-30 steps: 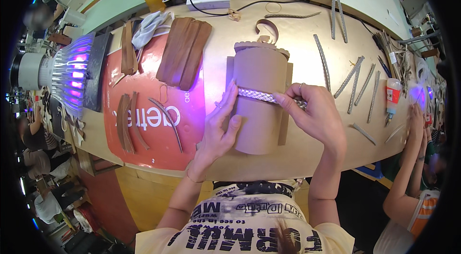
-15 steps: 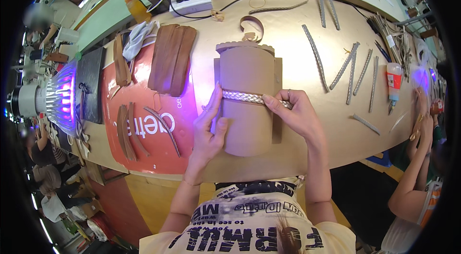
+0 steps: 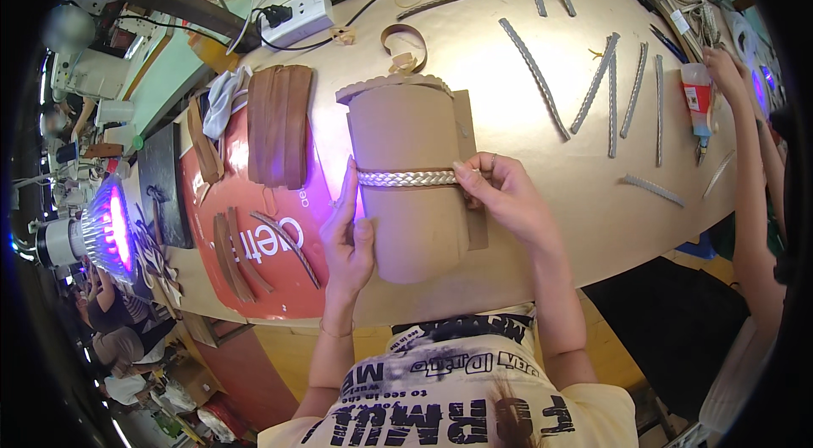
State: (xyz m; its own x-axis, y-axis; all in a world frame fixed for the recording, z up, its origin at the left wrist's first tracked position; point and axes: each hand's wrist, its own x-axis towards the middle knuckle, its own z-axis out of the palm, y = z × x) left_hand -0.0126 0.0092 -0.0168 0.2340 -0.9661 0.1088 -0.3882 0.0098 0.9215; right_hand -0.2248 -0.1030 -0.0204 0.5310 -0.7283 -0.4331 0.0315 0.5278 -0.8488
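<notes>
A brown rounded form point(image 3: 409, 232) with a scalloped far edge lies in front of me, lengthwise away from my body. Across its middle runs a silvery braided strap point(image 3: 406, 179), with a thin brown edge showing along it. At the strap's left end, my left hand point(image 3: 345, 232) presses it against the form's side with its index finger; the thumb stands apart, nearer me. The right end is pinched between thumb and fingers of my right hand point(image 3: 500, 190). How the strap continues behind the form is hidden.
Several grey braided strips point(image 3: 535, 80) lie to the right, near a red-labelled glue bottle point(image 3: 698, 105). Brown leather pieces point(image 3: 278, 126) rest on a red sheet point(image 3: 296, 283) at left, beside a glowing lamp point(image 3: 114, 224). A power strip point(image 3: 296, 18) stands behind. Another person's arm point(image 3: 749, 168) reaches in at right.
The strap now lies straighter across the form, its right end drawn closer to the form's edge. My view has turned slightly. The other person's arm has reached farther forward at right.
</notes>
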